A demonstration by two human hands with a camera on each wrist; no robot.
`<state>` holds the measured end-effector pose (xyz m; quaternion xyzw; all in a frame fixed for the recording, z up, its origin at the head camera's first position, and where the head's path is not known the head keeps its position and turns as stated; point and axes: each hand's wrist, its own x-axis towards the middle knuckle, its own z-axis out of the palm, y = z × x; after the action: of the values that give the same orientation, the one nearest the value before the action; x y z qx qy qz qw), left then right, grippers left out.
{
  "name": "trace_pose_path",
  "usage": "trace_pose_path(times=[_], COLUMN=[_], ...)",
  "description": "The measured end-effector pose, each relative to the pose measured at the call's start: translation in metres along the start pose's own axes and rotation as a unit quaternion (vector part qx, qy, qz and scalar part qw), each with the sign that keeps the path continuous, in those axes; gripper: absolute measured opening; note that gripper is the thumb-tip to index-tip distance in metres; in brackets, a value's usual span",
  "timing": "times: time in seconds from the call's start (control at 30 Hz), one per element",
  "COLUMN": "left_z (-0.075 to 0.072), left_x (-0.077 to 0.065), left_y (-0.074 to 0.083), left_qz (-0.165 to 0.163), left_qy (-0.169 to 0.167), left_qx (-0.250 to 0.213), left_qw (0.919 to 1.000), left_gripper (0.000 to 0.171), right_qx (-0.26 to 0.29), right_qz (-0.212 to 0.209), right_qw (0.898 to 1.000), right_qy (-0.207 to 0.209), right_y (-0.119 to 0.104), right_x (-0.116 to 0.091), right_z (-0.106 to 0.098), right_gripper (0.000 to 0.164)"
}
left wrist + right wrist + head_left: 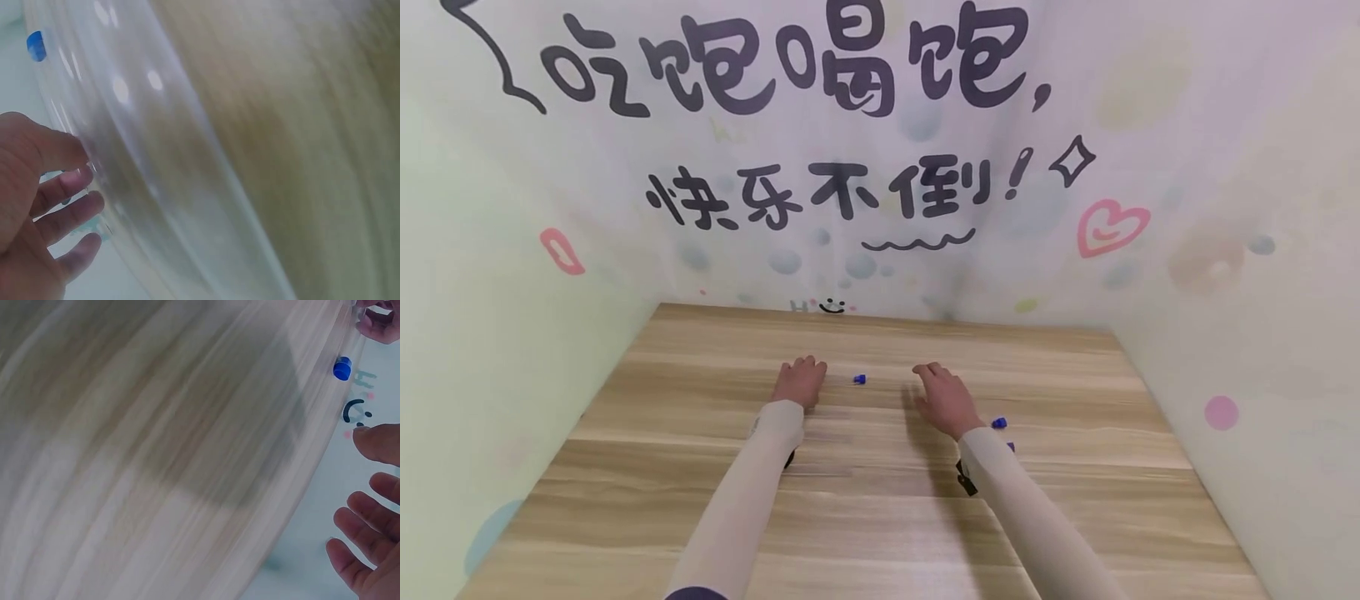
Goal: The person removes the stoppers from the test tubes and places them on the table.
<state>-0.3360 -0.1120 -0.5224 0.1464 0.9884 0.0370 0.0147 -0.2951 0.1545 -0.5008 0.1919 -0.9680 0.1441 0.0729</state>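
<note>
In the left wrist view my left hand pinches the edge of a clear plastic piece, its thumb and fingertips at the rim. The clear piece is curved and shiny, fills much of that view, and its full shape is hard to make out. In the head view, the left hand is at the far middle of the table, left of a small blue cap-like piece. My right hand hovers over the table to the right of that piece, casting a shadow. Its fingers are loosely spread with nothing between them.
Two more small blue pieces lie right of the right forearm: one blue piece, and another blue piece partly behind the sleeve. The wood-grain table meets a printed back wall and pale side walls. Both wrists wear dark straps.
</note>
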Motion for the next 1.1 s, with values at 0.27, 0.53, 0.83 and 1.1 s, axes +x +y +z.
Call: trace_pose_path(times=[0.27,0.53,0.83,1.1], left_z=[-0.009,-0.016,-0.026,-0.03], left_x=[-0.006,-0.011,-0.011,-0.019], left_y=[0.007,0.013,0.024,0.042], left_qz=[0.025,0.043,0.077,0.12], left_qy=[-0.004,0.019,0.039,0.085], left_qx=[0.018,0.027,0.026,0.031], left_qw=[0.9995,0.9985,0.996,0.9886], left_gripper=[0.021,0.019,0.024,0.021], right_qx=[-0.002,0.001,0.003,0.013], right_qz=[-0.005,-0.012,-0.03,-0.026], right_qw=[1.0,1.0,1.0,1.0], right_qy=[-0.002,-0.005,0.006,-0.002], right_y=[-0.004,-0.004,-0.004,-0.011], right_x=[-0.004,-0.006,-0.005,-0.005], right_z=[0.001,-0.001,-0.002,-0.004], right_gripper=[0.043,0.045,0.045,0.05])
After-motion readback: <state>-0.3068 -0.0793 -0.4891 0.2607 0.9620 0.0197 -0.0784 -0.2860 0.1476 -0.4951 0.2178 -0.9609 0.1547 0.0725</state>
